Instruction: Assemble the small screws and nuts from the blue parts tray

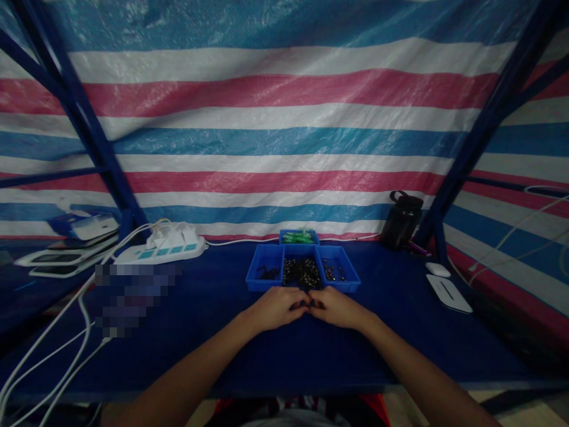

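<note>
My left hand and my right hand meet fingertip to fingertip over the blue table, just in front of the trays. The fingers of both are curled in a pinch, and whatever they hold is too small and dark to name. Beyond them, the middle blue tray holds many small dark and shiny metal parts. A left blue tray has a few black pieces, and a right blue tray has several small metal parts. Green packets lie in the tray behind.
On the left are a white power strip, cables and stacked devices. A dark bottle, a white case and a flat white device stand at the right. Striped sheeting hangs behind, between blue frame posts.
</note>
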`<state>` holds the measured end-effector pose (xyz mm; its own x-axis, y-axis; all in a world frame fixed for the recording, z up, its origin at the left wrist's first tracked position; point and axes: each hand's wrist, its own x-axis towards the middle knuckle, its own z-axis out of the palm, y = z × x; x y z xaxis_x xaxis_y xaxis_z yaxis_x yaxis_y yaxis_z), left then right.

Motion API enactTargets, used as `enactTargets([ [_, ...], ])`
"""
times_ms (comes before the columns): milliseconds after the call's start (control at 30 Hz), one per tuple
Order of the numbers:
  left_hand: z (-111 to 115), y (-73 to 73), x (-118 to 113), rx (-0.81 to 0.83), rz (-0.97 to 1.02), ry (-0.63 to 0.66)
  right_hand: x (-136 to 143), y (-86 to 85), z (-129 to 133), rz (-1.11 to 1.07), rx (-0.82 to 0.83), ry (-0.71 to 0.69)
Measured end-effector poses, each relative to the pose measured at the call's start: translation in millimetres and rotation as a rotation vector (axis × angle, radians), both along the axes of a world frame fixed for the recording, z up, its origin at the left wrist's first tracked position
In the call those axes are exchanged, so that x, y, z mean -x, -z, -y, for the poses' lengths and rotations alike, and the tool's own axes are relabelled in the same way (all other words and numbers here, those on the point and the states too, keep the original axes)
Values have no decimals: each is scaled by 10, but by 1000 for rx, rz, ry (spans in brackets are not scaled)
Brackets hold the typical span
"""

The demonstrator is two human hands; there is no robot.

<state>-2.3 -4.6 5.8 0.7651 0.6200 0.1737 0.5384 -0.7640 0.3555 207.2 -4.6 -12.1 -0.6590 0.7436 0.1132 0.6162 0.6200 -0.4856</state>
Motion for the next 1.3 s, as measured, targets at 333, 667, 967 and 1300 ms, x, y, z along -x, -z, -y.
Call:
enactTargets([
  [333,-66,58,26,-60,-20,-21,-18,-63,4,-6,-21,28],
  [667,-72,95,21,-109,-78,-68,3,-101,33,-83,-5,34],
  [967,-58,74,14,-110,-68,-51,6,-72,33,-106,-7,31],
  [1300,-52,78,15,-90,-65,-24,4,-102,37,-129,-23,50],
])
